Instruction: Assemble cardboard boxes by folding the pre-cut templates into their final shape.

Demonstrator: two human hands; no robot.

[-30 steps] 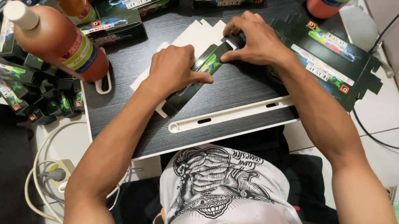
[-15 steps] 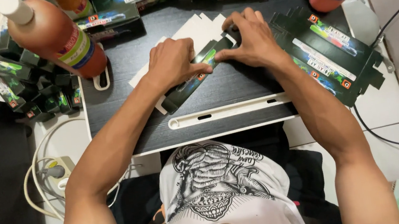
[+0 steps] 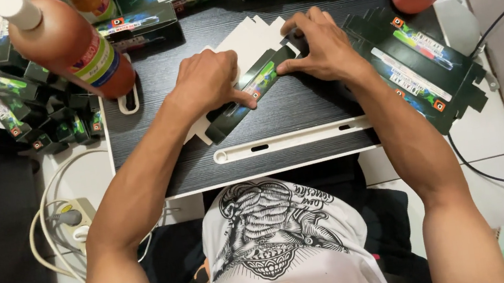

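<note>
1. Left hand (image 3: pixel 208 82): knuckles up, fingers curled, thumb pressing the flat dark carton (image 3: pixel 252 93) onto the black tabletop (image 3: pixel 300 112).
2. Right hand (image 3: pixel 320 45): arched over the carton's far end, fingertips pinching its edge.
3. Carton: lying diagonally between both hands, at the table's centre.
4. Two orange bottles (image 3: pixel 67 46) visible, one per upper corner.
5. One white plastic strip (image 3: pixel 294 139), near the front edge.

Your left hand (image 3: pixel 208 79) lies knuckles-up just left of frame centre, forefinger stretched rightward; your right hand (image 3: pixel 320 45) arches at upper centre, fingers curled, thumb pointing left; both forearms run down to the lower corners.
</note>
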